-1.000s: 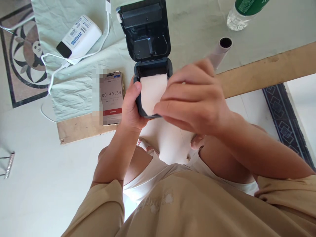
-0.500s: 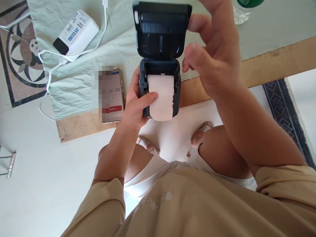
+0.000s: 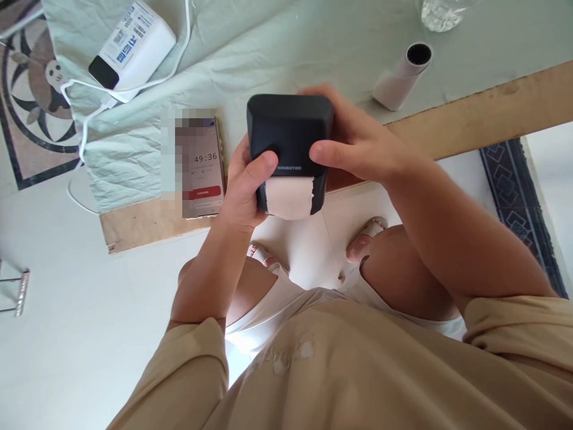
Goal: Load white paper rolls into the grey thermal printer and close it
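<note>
A black label printer (image 3: 289,128) is held over the table's front edge, its lid down over the compartment. From its near end a strip of pale label paper (image 3: 290,197) sticks out, ragged along its right side. My left hand (image 3: 250,182) wraps the printer's left side, with the thumb on the lid. On the other side my right hand (image 3: 351,140) grips the printer, thumb pressed against the lid's lower right corner and fingers behind it. Both hands' fingertips are partly hidden by the printer. Whether the lid is fully latched I cannot tell.
A phone (image 3: 206,173) showing a timer lies left of the printer on the green cloth (image 3: 250,48). Beyond it are a white box-shaped device (image 3: 138,48) and a white cable (image 3: 179,71). To the right stand a white cylinder (image 3: 400,80) and a clear bottle (image 3: 441,15).
The printer's lid has swung from standing open to down over the paper roll. My right hand has moved down and left from beside the raised lid onto the printer.
</note>
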A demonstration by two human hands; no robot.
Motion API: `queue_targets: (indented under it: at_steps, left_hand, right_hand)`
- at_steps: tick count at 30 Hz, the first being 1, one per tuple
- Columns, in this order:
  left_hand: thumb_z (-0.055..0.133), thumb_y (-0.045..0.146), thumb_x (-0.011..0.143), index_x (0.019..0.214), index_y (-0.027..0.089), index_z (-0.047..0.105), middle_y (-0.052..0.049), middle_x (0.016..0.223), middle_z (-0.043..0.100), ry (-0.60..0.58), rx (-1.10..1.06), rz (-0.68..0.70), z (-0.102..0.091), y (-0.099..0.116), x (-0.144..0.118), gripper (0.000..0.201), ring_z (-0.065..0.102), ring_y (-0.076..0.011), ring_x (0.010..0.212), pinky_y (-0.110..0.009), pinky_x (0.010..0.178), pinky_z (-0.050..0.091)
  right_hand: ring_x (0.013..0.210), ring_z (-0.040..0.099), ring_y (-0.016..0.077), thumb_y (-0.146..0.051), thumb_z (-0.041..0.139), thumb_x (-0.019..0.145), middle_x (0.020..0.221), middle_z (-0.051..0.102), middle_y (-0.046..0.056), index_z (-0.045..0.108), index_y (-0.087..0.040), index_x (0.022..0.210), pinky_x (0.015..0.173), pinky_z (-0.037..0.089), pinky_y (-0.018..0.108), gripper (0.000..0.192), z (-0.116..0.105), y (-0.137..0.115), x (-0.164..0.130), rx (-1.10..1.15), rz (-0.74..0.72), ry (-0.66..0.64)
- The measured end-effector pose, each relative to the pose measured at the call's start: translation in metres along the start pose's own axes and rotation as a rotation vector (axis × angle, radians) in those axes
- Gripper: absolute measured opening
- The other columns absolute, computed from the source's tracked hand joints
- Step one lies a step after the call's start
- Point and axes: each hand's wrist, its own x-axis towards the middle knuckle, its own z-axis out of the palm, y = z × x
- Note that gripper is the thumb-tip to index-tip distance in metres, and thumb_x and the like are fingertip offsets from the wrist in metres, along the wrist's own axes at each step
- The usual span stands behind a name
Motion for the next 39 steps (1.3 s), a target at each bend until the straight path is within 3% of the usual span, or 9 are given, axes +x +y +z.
queue_targets:
  at_steps: [7, 12, 18, 24, 27, 30, 32, 36, 39]
  left_hand:
    - [0.068, 0.035, 0.079, 0.099, 0.025, 0.064, -0.005, 0.084, 0.063, 0.039, 0.035, -0.021, 0.013, 0.006, -0.005, 0.023, 0.068, -0.0303, 0.097, -0.032, 0.061, 0.049]
    - [0.063, 0.031, 0.078, 0.095, 0.024, 0.063, -0.004, 0.075, 0.061, 0.165, 0.035, 0.021, 0.024, 0.005, -0.006, 0.018, 0.071, -0.0296, 0.093, -0.031, 0.059, 0.05]
    - [0.061, 0.031, 0.082, 0.099, 0.023, 0.065, -0.005, 0.09, 0.071, 0.111, -0.061, -0.012, 0.018, 0.006, -0.003, 0.018, 0.065, -0.0304, 0.118, -0.038, 0.088, 0.057]
    - [0.04, 0.045, 0.096, 0.104, 0.022, 0.069, -0.007, 0.097, 0.075, 0.095, -0.158, -0.147, 0.016, 0.011, 0.002, 0.038, 0.055, -0.0298, 0.131, -0.041, 0.104, 0.052]
    - [0.039, 0.045, 0.099, 0.102, 0.024, 0.069, -0.005, 0.095, 0.074, 0.14, -0.112, -0.154, 0.014, 0.008, 0.003, 0.037, 0.059, -0.0272, 0.126, -0.039, 0.101, 0.054]
    - [0.049, 0.042, 0.096, 0.084, 0.026, 0.067, -0.003, 0.082, 0.071, 0.245, -0.054, -0.085, 0.011, 0.005, 0.003, 0.027, 0.065, -0.0275, 0.116, -0.039, 0.094, 0.056]
    - [0.057, 0.039, 0.091, 0.074, 0.026, 0.064, -0.002, 0.077, 0.069, 0.296, -0.009, -0.064, 0.009, 0.004, 0.003, 0.023, 0.066, -0.0283, 0.113, -0.038, 0.092, 0.056]
    - [0.05, 0.042, 0.093, 0.087, 0.028, 0.068, -0.004, 0.091, 0.073, 0.24, -0.048, -0.105, 0.013, 0.008, 0.003, 0.023, 0.061, -0.0271, 0.121, -0.037, 0.095, 0.055]
    - [0.041, 0.04, 0.097, 0.094, 0.025, 0.069, -0.004, 0.098, 0.072, 0.162, -0.087, -0.089, 0.015, 0.008, 0.003, 0.032, 0.061, -0.0239, 0.122, -0.034, 0.097, 0.054]
  right_hand:
    - [0.092, 0.056, 0.0138, -0.044, 0.076, 0.068, 0.106, 0.055, 0.002, 0.043, -0.022, 0.124, 0.073, 0.049, 0.025, 0.068, -0.001, 0.012, -0.001, -0.039, 0.033, -0.006]
    - [0.093, 0.058, 0.0142, -0.048, 0.076, 0.069, 0.108, 0.057, 0.002, 0.044, -0.026, 0.123, 0.07, 0.052, 0.024, 0.067, -0.003, 0.012, -0.001, -0.1, 0.054, -0.012]
    - [0.099, 0.06, 0.0145, -0.045, 0.073, 0.07, 0.119, 0.058, 0.002, 0.041, -0.027, 0.125, 0.068, 0.053, 0.023, 0.066, -0.004, 0.006, 0.002, -0.19, 0.076, -0.011]
    - [0.126, 0.052, 0.0166, -0.032, 0.065, 0.08, 0.138, 0.051, 0.004, 0.049, -0.026, 0.122, 0.048, 0.033, 0.019, 0.045, -0.007, 0.0, -0.001, -0.345, -0.153, 0.229]
    - [0.104, 0.059, 0.0127, -0.031, 0.067, 0.079, 0.133, 0.055, 0.002, 0.054, -0.025, 0.119, 0.049, 0.035, 0.019, 0.043, -0.01, -0.007, -0.003, -0.384, -0.147, 0.192]
    - [0.072, 0.052, 0.0045, -0.039, 0.073, 0.074, 0.141, 0.05, 0.002, 0.049, -0.025, 0.13, 0.047, 0.035, 0.02, 0.062, -0.012, -0.018, -0.007, -0.451, -0.087, 0.07]
    - [0.067, 0.049, 0.0037, -0.045, 0.074, 0.073, 0.144, 0.046, 0.001, 0.046, -0.029, 0.135, 0.049, 0.039, 0.021, 0.071, -0.012, -0.027, -0.009, -0.549, -0.087, 0.013]
    - [0.079, 0.056, 0.0102, -0.04, 0.069, 0.076, 0.131, 0.053, 0.002, 0.055, -0.028, 0.128, 0.064, 0.049, 0.026, 0.055, -0.013, -0.041, -0.013, -0.785, -0.172, 0.122]
    - [0.08, 0.057, 0.0146, -0.037, 0.066, 0.078, 0.097, 0.062, 0.002, 0.061, -0.022, 0.118, 0.077, 0.051, 0.031, 0.043, -0.013, -0.045, -0.015, -0.848, -0.25, 0.305]
